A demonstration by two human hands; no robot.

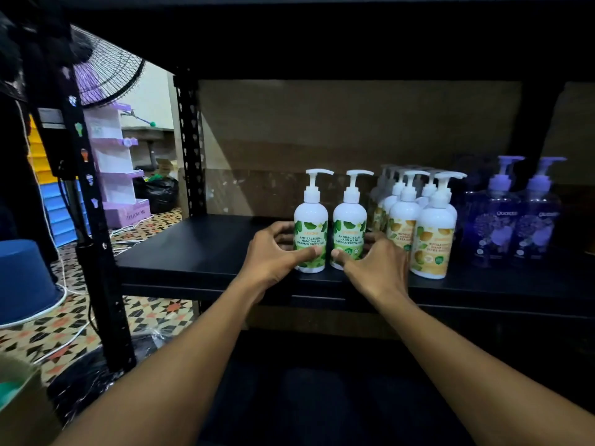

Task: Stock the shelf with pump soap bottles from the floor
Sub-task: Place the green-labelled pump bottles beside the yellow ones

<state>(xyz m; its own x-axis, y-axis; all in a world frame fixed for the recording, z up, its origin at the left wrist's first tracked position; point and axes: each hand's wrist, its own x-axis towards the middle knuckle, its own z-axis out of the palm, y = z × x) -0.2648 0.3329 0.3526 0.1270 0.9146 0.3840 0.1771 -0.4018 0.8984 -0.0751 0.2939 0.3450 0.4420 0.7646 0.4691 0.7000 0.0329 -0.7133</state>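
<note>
Two hands reach onto the black shelf (209,252). The left hand (273,255) grips the left green-label bottle (310,217), with the thumb across its front. The right hand (376,268) grips the right green-label bottle (349,217) likewise. Both bottles stand upright, side by side, near the front edge. Each reads "ANTIBACTERIAL HAND WASH MAXIMUM PROTECTION". Just right stands a cluster of orange-label bottles (434,226); the count cannot be told. Farther right stand two purple pump bottles (502,220), brand unreadable.

Green-leaf bottles (311,220) in my grip: smooth, glossy white plastic. Shelf board (199,249) beneath them: matt black, possibly painted metal.
</note>
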